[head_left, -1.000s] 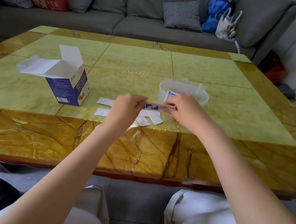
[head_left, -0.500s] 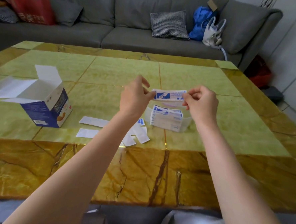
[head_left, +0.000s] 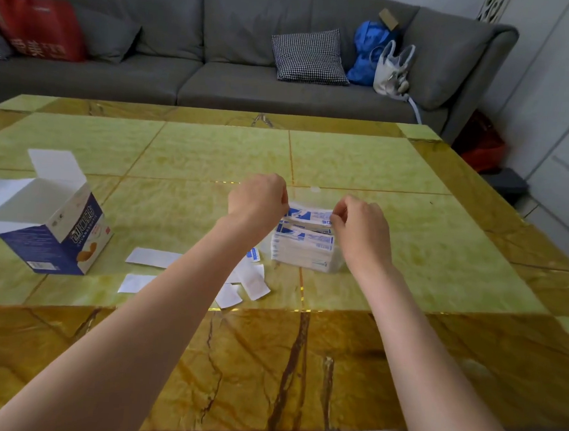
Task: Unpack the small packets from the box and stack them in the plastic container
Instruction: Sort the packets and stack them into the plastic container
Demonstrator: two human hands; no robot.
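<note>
A clear plastic container (head_left: pixel 314 192) stands mid-table with a stack of white-and-blue packets (head_left: pixel 302 251) inside it. My left hand (head_left: pixel 259 198) pinches the left end of a small packet (head_left: pixel 310 214), and my right hand (head_left: pixel 359 221) pinches its right end. The packet lies flat at the top of the stack. The open blue-and-white box (head_left: pixel 55 231) stands at the left with its flaps up. Several loose white packets (head_left: pixel 251 280) lie on the table between the box and the container, partly hidden by my left forearm.
The table (head_left: pixel 409 223) is yellow-green stone with a brown marbled border toward me. A grey sofa (head_left: pixel 219 61) runs along the far side, carrying a checked cushion (head_left: pixel 308 55), a red bag (head_left: pixel 38 27) and a blue bag (head_left: pixel 366 50).
Both hands have lowered the packet from above the container down onto the top of the stack. The camera view has tilted up slightly.
</note>
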